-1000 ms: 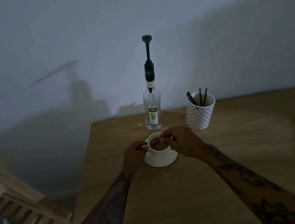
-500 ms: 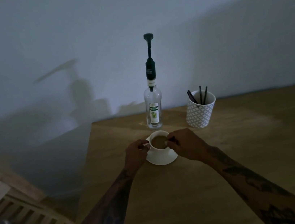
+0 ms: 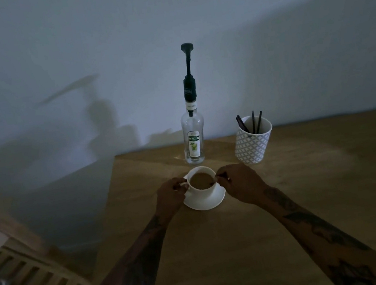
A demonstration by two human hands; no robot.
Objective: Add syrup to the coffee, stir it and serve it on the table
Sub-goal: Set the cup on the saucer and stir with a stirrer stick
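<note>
white cup (image 3: pixel 201 181) of milky coffee upright on saucer (image 3: pixel 205 200)

Both forearms are bare, with no sleeves in view. Dark tattoo work covers each forearm along its length. The left hand (image 3: pixel 170 194) and the right hand (image 3: pixel 241 183) carry no gloves; rings or wristwear cannot be made out in the dim light.

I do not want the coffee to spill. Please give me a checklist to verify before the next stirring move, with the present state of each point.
1. White ceramic cup sits upright on its white round saucer: ok.
2. Left hand holds the cup handle: ok.
3. Right hand grips the thin dark stirrer, tip in the coffee: ok.
4. Coffee level below the rim: ok.
5. Clear glass syrup bottle with black pump stands apart behind the cup: ok.
6. Syrup already added: cannot tell.
</note>
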